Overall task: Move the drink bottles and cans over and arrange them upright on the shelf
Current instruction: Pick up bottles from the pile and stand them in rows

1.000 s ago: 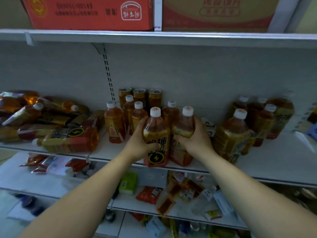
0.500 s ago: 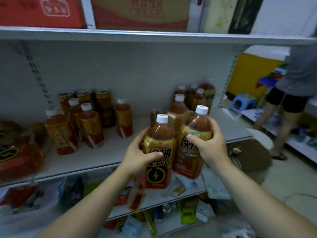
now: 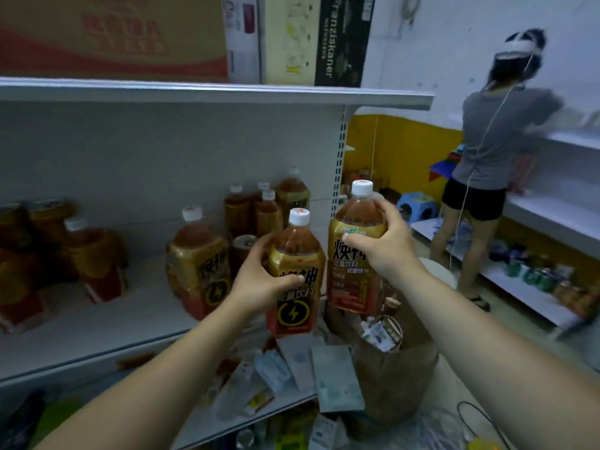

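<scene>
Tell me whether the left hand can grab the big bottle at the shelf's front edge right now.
Probably not yet: the left hand grips a second bottle, so no fingers are free. The way itself looks open, since the big bottle stands just beside it with nothing in front.

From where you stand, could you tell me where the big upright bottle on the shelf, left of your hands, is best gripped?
Probably round the sloping shoulder just above the label, coming from the front: the big bottle stands upright near the shelf edge, its front open, with a can close at its right.
</scene>
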Motion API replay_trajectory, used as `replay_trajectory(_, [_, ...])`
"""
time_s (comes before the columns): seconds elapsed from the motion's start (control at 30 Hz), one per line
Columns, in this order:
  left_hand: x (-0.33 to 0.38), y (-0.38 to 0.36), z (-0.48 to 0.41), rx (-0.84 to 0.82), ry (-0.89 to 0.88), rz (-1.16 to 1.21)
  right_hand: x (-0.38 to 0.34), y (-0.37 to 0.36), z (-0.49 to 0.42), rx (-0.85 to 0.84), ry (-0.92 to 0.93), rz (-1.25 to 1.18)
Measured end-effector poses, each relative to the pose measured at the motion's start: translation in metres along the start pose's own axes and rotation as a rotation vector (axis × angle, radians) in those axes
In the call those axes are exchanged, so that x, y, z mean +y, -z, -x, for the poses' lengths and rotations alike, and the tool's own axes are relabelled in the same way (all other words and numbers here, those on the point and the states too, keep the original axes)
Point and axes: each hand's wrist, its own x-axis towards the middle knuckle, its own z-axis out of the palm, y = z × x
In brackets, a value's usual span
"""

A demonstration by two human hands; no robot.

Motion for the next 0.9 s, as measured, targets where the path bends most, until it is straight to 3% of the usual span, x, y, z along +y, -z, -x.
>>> replay_trajectory(0.37, [-0.033,-0.047,-0.081,0.099,0.07,0.018,0.08,-0.014,-0.099,-0.175,-0.085,-0.016])
replay_trajectory(0.63, [-0.044,-0.049,-0.14,-0.052,0.034,-0.161,0.128,-0.023,-0.171,-0.341,-0.037,0.006])
replay_trajectory(0.77, [-0.041,-0.06,-0.144,0.044,0.002,-0.308,0.135,-0.022,-0.213,-0.472,0.059,0.158])
replay_trajectory(0.9, [-0.04,-0.086,-0.148,0.218,-0.063,-0.483,0.139,-0.029,-0.233,-0.474,0.175,0.188])
